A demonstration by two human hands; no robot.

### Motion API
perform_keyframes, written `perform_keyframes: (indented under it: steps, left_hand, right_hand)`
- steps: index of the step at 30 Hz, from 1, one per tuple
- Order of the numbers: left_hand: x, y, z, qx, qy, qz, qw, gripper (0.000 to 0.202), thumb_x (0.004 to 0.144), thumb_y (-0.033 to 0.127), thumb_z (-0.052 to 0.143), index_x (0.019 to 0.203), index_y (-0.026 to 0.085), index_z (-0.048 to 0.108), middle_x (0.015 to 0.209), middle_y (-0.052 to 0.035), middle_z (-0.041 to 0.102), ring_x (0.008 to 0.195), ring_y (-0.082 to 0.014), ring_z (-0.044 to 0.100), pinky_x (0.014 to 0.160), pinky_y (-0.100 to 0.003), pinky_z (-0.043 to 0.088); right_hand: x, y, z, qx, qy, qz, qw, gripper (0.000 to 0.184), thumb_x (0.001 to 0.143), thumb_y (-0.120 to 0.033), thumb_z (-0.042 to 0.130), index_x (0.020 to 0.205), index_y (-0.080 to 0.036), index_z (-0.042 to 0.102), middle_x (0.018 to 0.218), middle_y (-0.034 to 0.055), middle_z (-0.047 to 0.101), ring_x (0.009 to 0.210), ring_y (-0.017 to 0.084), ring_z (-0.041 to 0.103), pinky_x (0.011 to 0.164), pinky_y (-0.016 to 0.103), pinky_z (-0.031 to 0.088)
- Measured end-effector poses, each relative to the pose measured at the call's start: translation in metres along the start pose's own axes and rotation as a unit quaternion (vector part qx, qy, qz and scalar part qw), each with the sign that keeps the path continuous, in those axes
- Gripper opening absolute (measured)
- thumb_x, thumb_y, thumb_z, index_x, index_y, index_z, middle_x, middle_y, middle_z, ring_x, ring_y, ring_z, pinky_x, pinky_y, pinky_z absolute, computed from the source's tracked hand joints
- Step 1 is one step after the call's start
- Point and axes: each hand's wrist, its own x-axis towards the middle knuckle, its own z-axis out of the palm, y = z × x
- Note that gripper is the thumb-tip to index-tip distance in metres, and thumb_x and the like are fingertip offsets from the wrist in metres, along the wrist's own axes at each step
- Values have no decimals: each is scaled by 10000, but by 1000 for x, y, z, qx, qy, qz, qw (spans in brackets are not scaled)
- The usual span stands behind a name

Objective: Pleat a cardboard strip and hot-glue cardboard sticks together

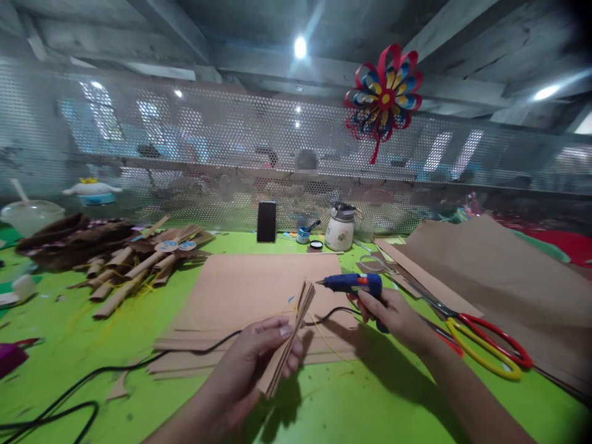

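Observation:
My left hand (263, 361) is closed around a folded stack of brown cardboard strips (290, 336), held upright on edge above the green table. My right hand (393, 317) grips a blue glue gun (354, 285), its nozzle pointing left at the top end of the strips, almost touching them. The gun's black cord (115, 373) trails left across the table. Under both hands lies a pile of flat brown cardboard sheets (250, 290).
Red and yellow scissors (490, 345) lie right of my right hand on large brown paper sheets (499, 271). Rolled cardboard pieces (134, 265) are heaped at the left. A dark phone (267, 221), a small pot and a white jar (340, 229) stand by the mesh wall. A paper pinwheel (383, 95) hangs above.

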Motion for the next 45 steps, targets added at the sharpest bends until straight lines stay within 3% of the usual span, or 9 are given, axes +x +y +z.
perform_keyframes:
  steps: [6,11,17,24,28,34,39,42,45]
  left_hand:
    - [0,1,-4,8,-3,32,999,49,794,147,597,787,99,598,674,-71,632,524,-94,565,510,-181,442]
    - [5,6,-10,0,42,85,995,56,803,174,600,811,119,594,735,-69,633,585,-102,562,539,-196,458]
    - [14,6,-13,-4,111,119,987,51,780,161,613,806,117,614,742,-76,647,633,-113,590,582,-194,483]
    - [15,4,-17,6,71,118,990,64,761,178,615,776,116,612,699,-63,637,594,-109,581,557,-192,464]
    - [15,4,-18,4,56,118,991,92,747,192,624,804,121,609,700,-59,635,607,-115,584,560,-200,455]
    - [14,-2,-14,11,25,116,993,159,727,237,681,779,132,573,671,-49,628,579,-109,568,571,-209,444]
    - [5,-3,-9,32,-110,42,992,147,753,229,662,813,115,591,701,-84,658,556,-113,599,535,-198,449]
    - [-1,-4,-8,55,-198,-14,978,173,744,230,672,841,96,621,688,-95,670,517,-116,609,496,-189,460]
    - [-4,-7,-8,65,-258,-81,961,192,735,236,679,852,91,635,686,-111,686,501,-128,619,473,-192,475]
  right_hand:
    - [7,11,9,-10,87,23,996,436,877,-541,462,705,-150,552,618,25,525,591,157,480,557,271,371]
    - [25,15,30,-182,143,16,973,312,824,-444,552,808,-143,635,687,37,573,625,172,499,562,265,373]
    - [88,14,58,-320,125,4,939,190,731,-268,623,852,-135,686,850,87,598,844,227,533,726,287,405]
    - [151,19,65,-328,114,-4,938,251,623,-228,734,846,-120,695,931,114,607,914,266,537,796,325,420]
    - [141,23,64,-291,114,-35,949,320,576,-193,762,886,-141,708,946,102,623,942,273,541,854,362,418]
    - [98,-1,56,-168,139,-84,972,248,826,-321,556,936,-144,692,957,109,647,945,239,566,868,393,438]
    - [69,-24,42,51,11,-103,993,351,886,-393,510,1072,-136,661,968,114,687,857,194,630,798,354,497]
    - [52,-26,41,260,-149,-110,948,349,819,-357,644,1112,-169,665,1187,136,621,1063,233,575,892,396,467]
    - [37,-28,43,330,-265,-98,901,333,796,-360,684,1069,-171,695,1185,137,625,1098,251,566,934,428,444]
